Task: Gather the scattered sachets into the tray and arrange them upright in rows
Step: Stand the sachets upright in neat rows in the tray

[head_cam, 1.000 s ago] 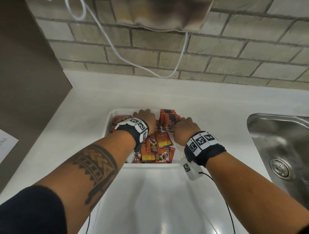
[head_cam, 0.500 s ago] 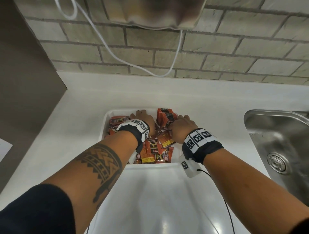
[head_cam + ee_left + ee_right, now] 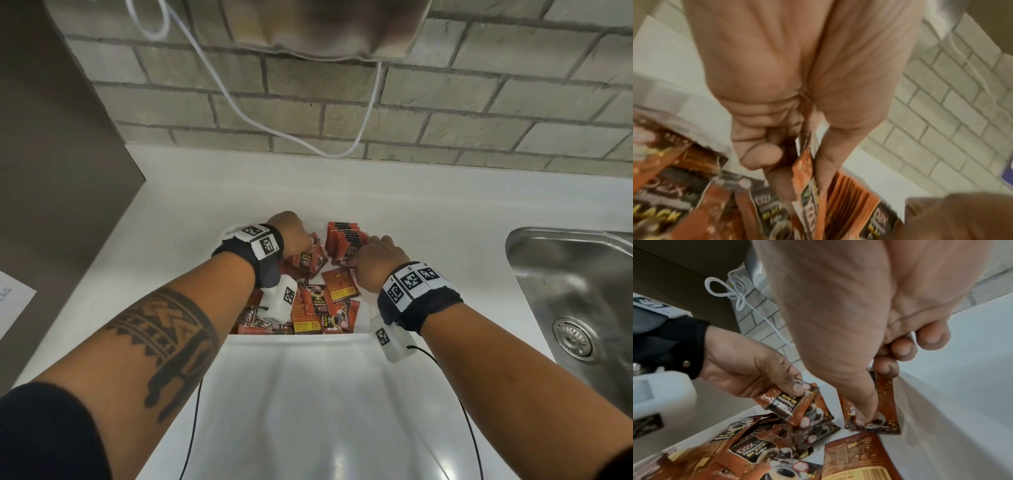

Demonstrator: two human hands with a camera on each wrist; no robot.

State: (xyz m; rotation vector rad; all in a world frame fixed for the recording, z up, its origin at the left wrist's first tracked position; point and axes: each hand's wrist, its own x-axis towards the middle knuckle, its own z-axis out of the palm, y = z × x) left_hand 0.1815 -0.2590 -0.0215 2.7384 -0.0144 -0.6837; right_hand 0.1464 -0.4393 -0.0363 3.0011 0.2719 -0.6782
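A white tray [image 3: 298,338] on the counter holds orange-and-black coffee sachets. Several stand upright in a row [image 3: 344,238] at the tray's far right corner, and others lie loose in a heap [image 3: 320,308] nearer to me. My left hand [image 3: 306,247] pinches a small bunch of sachets [image 3: 797,405] between thumb and fingers, lifted just left of the row. My right hand [image 3: 356,261] pinches the front of the upright row [image 3: 887,404], thumb on the near face and fingers curled behind. In the left wrist view the held bunch [image 3: 807,175] hangs beside the row [image 3: 851,194].
A steel sink [image 3: 575,308] lies to the right of the tray. A white cable [image 3: 239,113] hangs along the brick wall under a metal appliance [image 3: 329,27]. A brown panel [image 3: 51,171] bounds the counter on the left, with a paper sheet [image 3: 13,305] below it.
My left hand has turned and lifted out of the heap with a bunch of sachets pinched in it. My right hand has stayed at the upright row.
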